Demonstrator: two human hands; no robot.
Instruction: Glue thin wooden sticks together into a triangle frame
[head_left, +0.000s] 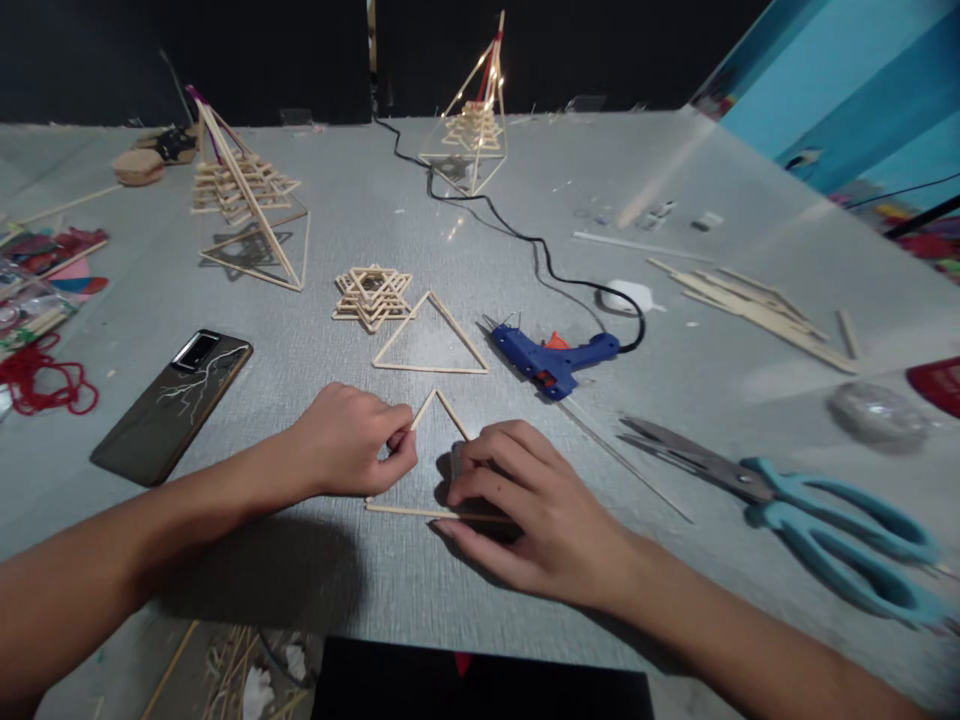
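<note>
A triangle of thin wooden sticks [409, 511] lies on the table near me, partly covered by my hands. My left hand [358, 440] is closed, thumb and forefinger pinching its left side below the top corner. Over its right side rests my right hand [529, 505], fingers bent onto the frame and thumb by the bottom stick. A small greyish piece [455, 460] shows under those fingers; its kind is unclear. Just beyond lies a second stick triangle [431, 368], touching or close to a stack of stick stars [371, 298].
A blue glue gun [555, 360] with a black cord [536, 240] lies to the right, near large scissors [765, 490]. A phone [172, 408] is at left. Two stick pyramids, one plain [251, 200] and one lit [476, 120], stand behind. Loose sticks [750, 305] lie at right.
</note>
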